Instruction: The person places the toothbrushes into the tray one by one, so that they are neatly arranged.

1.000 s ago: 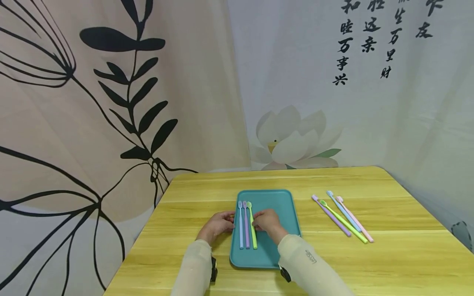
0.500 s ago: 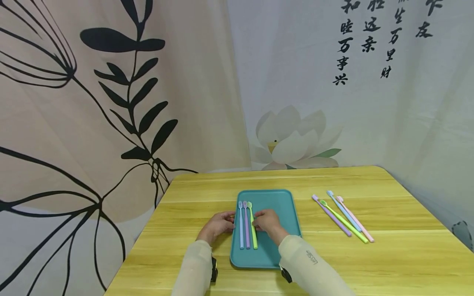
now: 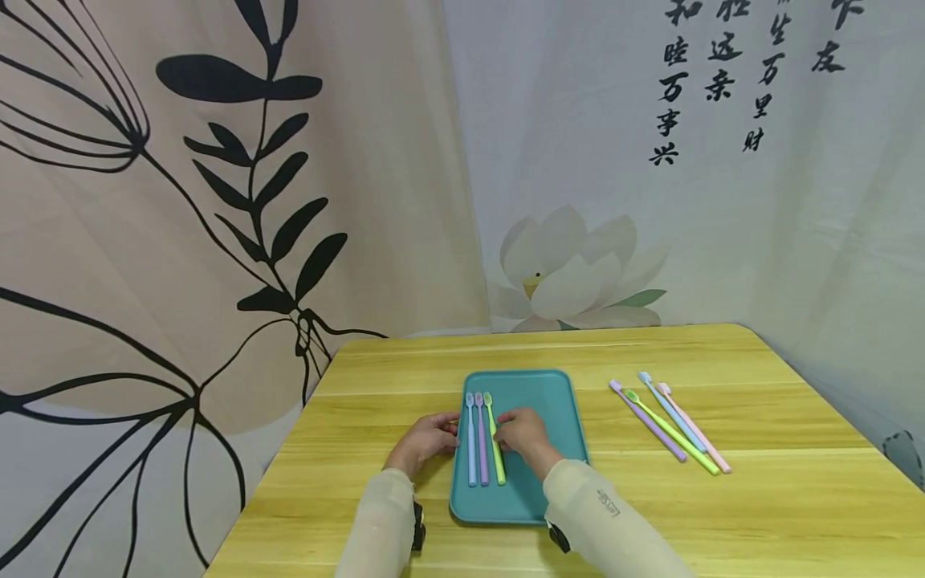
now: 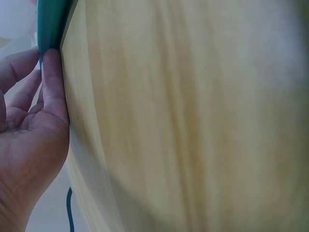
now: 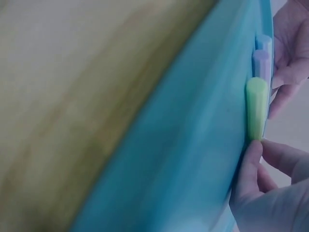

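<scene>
On the teal tray three toothbrushes lie side by side, heads toward the far end: a blue toothbrush, a purple toothbrush and a green toothbrush. My right hand pinches the green toothbrush along its handle between thumb and fingertip; the right wrist view shows the handle's end jutting from that pinch. At the tray's left side, my left hand holds the rim. The left wrist view has its fingertips right at the tray wall.
Right of the tray, a purple toothbrush, a green toothbrush, a blue toothbrush and a pink toothbrush lie slanted on the wooden table. A printed curtain hangs behind the table's far edge.
The green toothbrush on the tray has shifted very slightly to the right at its near end. Both hands keep their places.
</scene>
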Demonstrator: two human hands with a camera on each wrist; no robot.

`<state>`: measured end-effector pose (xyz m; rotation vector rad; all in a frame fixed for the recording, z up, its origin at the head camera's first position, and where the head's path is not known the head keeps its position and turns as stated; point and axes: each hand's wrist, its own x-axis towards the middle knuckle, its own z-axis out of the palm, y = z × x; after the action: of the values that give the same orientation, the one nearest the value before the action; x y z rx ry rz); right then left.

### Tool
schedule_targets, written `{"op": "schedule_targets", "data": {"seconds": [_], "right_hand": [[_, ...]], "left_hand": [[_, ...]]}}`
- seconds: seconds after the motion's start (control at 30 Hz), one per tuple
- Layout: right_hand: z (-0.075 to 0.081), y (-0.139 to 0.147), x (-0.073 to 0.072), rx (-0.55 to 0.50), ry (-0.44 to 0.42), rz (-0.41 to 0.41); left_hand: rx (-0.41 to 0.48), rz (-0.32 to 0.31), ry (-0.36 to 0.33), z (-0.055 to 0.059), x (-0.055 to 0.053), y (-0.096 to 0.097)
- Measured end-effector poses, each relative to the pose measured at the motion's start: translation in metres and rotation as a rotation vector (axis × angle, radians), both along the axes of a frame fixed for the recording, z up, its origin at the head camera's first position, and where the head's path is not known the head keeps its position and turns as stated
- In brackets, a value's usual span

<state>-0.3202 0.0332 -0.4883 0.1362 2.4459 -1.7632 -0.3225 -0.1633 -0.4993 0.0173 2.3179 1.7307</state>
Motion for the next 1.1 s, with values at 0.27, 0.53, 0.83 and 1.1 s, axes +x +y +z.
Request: {"op": "schedule_targets", "data": {"seconds": [0.27,0.53,0.83,1.1], "right_hand": [[-0.001,0.001,-0.001,0.007,-0.011,0.010],[0.001,0.002,0.000,-0.037,-0.030,0.004],[0.005,0.014,0.002,-0.104,-0.014,0.014],[0.018,0.032,0.000,-0.136,-0.012,0.050]], "left_hand": [[0.013,-0.005,0.006,0.001,0.000,0.002],[0.005,-0.015,0.007,-0.002,-0.002,0.001],[0.008,-0.014,0.010,-0.002,-0.001,0.001],[-0.019,-0.009,0.011,-0.001,-0.001,-0.001]]}}
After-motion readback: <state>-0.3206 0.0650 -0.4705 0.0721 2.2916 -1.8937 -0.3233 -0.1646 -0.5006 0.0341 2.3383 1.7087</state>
